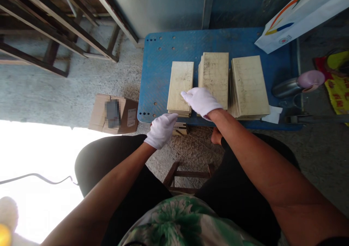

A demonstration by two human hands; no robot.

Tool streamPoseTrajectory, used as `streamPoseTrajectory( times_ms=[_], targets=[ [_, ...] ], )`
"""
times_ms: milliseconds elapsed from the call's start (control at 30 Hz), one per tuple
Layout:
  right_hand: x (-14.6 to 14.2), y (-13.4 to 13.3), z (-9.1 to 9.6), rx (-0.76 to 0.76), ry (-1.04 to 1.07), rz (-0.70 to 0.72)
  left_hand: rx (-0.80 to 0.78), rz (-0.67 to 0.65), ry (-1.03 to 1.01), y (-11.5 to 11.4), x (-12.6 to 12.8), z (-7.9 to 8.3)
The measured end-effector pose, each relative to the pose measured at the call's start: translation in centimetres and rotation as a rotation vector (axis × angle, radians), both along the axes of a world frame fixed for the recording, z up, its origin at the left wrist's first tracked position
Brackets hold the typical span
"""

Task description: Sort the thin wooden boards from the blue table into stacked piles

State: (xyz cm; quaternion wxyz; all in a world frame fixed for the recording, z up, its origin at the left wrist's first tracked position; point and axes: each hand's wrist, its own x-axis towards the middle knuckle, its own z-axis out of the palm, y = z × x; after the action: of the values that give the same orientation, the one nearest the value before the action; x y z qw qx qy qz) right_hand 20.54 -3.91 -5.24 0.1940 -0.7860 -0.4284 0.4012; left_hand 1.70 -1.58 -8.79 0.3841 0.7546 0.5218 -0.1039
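left hand (162, 130): white-gloved, fingers bunched, at near end of left board stack (180, 80), by front edge of bench (154, 75), hold cannot be told | right hand (200, 101): white-gloved, fingertips over same stack, grip unclear | middle stack (214, 71), right stack (249, 86): toward bench's right edge

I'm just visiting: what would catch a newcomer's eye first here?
Probably the blue table, bearing three stacks of pale boards side by side. Next, the gloved left hand at the near edge of the left stack, and the gloved right hand over it and the middle one. A white bag with coloured markings stands out at the table's far right corner.
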Motion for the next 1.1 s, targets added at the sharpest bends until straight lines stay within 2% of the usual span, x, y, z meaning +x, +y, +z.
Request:
streamPoseTrajectory(
  times_ms=[67, 133, 300, 500, 767, 933, 1100],
  targets=[
    [-0.4, -0.1, -0.5, -0.074, -0.101, 0.005, 0.195, -0.027, 0.051, 1.1, 0.7, -0.2],
    [-0.9, -0.1, -1.0, -0.138, -0.135, -0.003, 0.265, 0.0, 0.075, 2.2, 1.1, -0.7],
    [-1.8, 0.1, -2.1, -0.25, -0.109, -0.032, 0.201, -0.022, 0.028, 3.9, 1.5, -2.1],
    [-1.9, 0.3, -3.2, -0.307, -0.107, -0.042, 0.129, 0.099, -0.019, 3.7, 2.1, -2.9],
    [-3.7, 0.8, -3.6, -0.368, -0.056, -0.093, 0.085, 0.18, -0.176, 4.9, 2.2, -3.9],
    [-4.0, 1.3, -4.2, -0.356, -0.06, -0.098, 0.079, 0.168, -0.182, 5.1, 2.4, -3.9],
    [-4.2, 1.4, -4.3, -0.356, -0.08, -0.104, 0.103, 0.133, -0.1, 4.9, 2.7, -3.3]
  ],
)
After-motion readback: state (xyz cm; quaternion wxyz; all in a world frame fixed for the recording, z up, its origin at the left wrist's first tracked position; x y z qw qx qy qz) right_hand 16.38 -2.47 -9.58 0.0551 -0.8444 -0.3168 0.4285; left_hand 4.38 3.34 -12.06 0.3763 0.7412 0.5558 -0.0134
